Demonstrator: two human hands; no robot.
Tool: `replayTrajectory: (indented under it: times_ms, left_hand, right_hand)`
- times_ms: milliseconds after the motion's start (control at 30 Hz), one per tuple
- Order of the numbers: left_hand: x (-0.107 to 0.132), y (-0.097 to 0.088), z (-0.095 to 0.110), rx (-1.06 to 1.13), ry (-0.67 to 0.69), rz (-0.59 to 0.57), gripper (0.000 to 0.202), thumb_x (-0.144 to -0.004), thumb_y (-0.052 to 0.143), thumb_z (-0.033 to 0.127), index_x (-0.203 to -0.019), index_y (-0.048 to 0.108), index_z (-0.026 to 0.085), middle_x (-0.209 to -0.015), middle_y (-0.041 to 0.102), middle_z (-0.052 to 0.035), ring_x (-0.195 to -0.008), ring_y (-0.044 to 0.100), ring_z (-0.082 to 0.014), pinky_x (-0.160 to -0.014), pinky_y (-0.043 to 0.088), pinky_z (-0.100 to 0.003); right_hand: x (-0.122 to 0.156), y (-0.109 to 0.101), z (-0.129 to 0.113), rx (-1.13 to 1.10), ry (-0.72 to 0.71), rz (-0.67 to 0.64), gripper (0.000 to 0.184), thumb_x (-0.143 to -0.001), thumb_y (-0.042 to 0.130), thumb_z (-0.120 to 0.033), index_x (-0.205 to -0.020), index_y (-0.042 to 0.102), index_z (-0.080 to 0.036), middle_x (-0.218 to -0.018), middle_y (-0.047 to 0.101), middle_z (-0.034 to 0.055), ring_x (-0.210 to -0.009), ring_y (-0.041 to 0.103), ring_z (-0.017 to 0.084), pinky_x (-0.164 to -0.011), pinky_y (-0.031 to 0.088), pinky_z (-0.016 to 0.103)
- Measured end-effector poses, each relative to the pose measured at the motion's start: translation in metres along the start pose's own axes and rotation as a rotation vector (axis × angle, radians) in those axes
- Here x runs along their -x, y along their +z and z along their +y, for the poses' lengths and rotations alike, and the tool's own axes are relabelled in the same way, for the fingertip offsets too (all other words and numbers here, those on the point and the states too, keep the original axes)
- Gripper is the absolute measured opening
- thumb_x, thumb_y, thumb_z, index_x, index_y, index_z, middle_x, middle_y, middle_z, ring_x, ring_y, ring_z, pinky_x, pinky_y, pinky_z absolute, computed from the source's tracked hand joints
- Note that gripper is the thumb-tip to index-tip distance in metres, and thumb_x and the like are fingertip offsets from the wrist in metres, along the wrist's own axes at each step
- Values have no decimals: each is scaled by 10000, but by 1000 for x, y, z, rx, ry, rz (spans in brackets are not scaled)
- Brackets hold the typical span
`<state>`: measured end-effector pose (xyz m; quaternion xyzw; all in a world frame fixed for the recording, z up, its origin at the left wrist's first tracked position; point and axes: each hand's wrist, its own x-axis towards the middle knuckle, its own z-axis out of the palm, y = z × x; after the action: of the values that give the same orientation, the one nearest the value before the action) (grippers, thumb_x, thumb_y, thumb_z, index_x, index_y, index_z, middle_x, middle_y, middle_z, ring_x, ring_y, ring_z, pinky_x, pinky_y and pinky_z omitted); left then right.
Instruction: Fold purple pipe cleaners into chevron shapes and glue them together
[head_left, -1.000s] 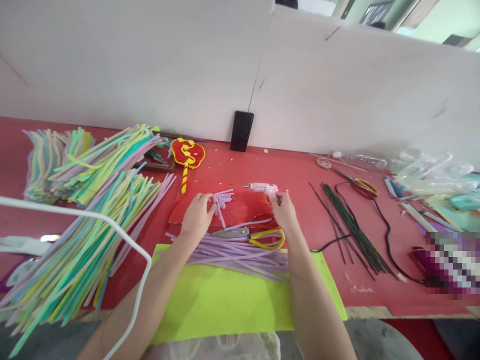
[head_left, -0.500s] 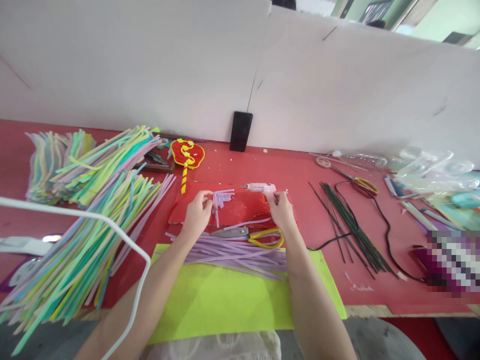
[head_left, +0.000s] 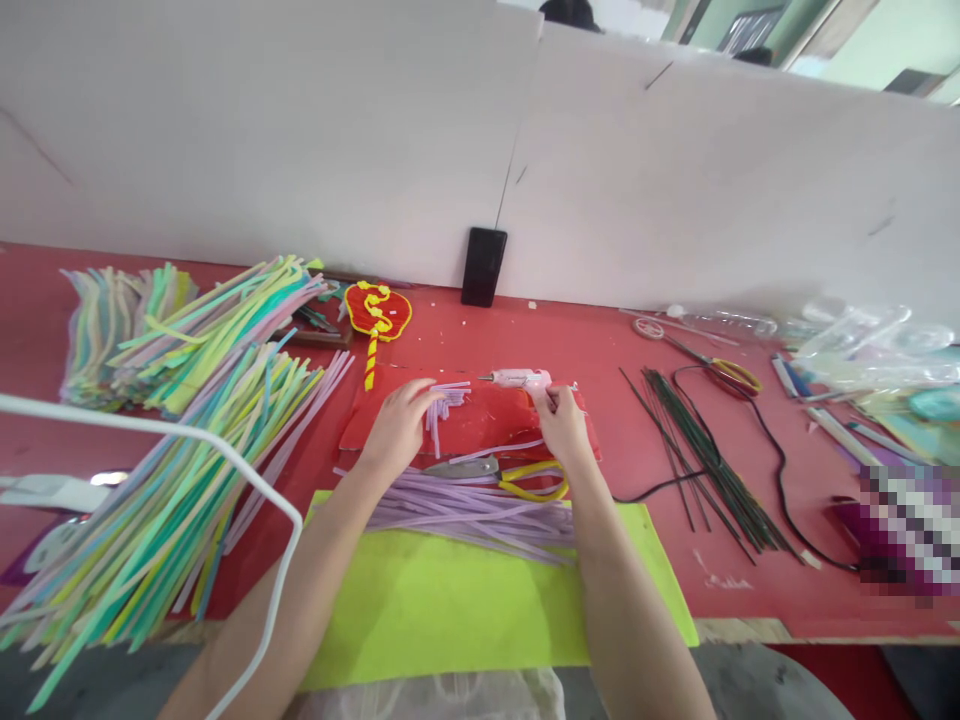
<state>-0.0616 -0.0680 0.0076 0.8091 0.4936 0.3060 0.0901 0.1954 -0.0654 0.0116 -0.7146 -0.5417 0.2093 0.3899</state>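
Two hands work over the red surface (head_left: 600,350): the right hand (head_left: 562,420) has fingers curled around the handle of a pink glue gun (head_left: 529,379). Within the last half second, the left hand (head_left: 397,422) has slid toward the glue gun, its fingers now overlapping the bent lilac piece (head_left: 451,394) just left of that gun's tip. Whether they pinch it, I cannot tell; it looks like repositioning or steadying.

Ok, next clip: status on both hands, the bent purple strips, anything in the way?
Left hand at bent purple strips. Right hand gripping pink glue gun, nozzle towards them. Nothing between; scissors lie on the near side.
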Motion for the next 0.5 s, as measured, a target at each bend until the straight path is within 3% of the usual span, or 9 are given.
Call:
replayTrajectory:
  times_ms: [133, 233, 500]
  left_hand:
    - [2, -10, 0, -122, 164, -141, 368, -779, 470, -10, -970, 681, 224, -1249, 528, -72, -1199, 455, -239, -1028, 377, -451]
    - [1, -14, 3, -139, 197, -189, 187, -825, 548, 113, -877, 693, 219, -1169, 561, -72, -1123, 496, -240, -978, 413, -445]
    - [-1, -16, 9, -105, 233, -222, 140, -848, 537, 132, -819, 660, 191, -1088, 588, -65, -1035, 534, -213, -923, 433, -396]
  right_hand:
    - [0, 1, 1, -3, -15, -15, 395, -797, 414, -628, -818, 463, -237, -762, 634, 59, -794, 592, 230, -698, 414, 326]
    - [-2, 2, 3, -11, -20, -11, 392, -796, 418, -625, -814, 467, -236, -761, 632, 55, -781, 587, 223, -692, 414, 321]
    - [-5, 5, 11, -20, 10, -37, 427, -786, 422, -647, -811, 486, -225, -715, 615, 35, -646, 562, 192, -606, 396, 293]
